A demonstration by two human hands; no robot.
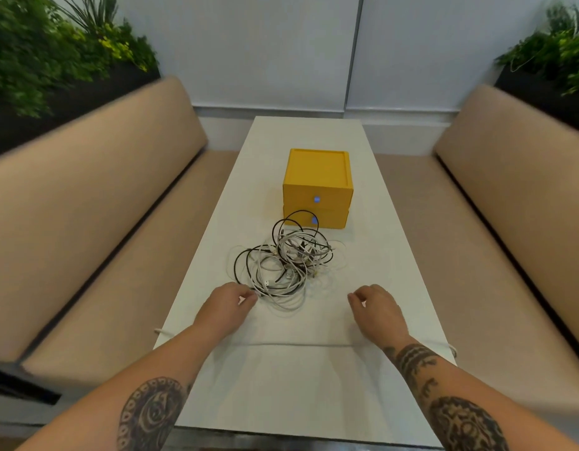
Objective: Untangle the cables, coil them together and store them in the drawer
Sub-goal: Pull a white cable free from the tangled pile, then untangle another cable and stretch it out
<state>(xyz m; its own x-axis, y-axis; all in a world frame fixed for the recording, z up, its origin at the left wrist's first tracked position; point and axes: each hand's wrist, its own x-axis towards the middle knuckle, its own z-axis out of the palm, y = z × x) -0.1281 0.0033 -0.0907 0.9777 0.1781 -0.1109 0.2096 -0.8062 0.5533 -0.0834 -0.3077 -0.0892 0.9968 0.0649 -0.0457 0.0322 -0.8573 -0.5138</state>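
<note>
A tangle of black and white cables point(283, 265) lies in the middle of the white table point(301, 385), just in front of a yellow two-drawer box point(317, 187). Both drawers look closed, each with a small blue knob. My left hand point(228, 307) is at the tangle's near-left edge, with thumb and fingertips pinching a white cable strand there. My right hand point(376, 307) hovers to the right of the tangle, its fingers loosely curled and holding nothing. One separate white cable point(298, 345) lies stretched straight across the table under both forearms, its ends at the table's side edges.
Tan cushioned benches point(96, 255) run along both sides of the narrow table. Planters with green plants point(37, 53) stand behind the benches. A white wall closes the far end.
</note>
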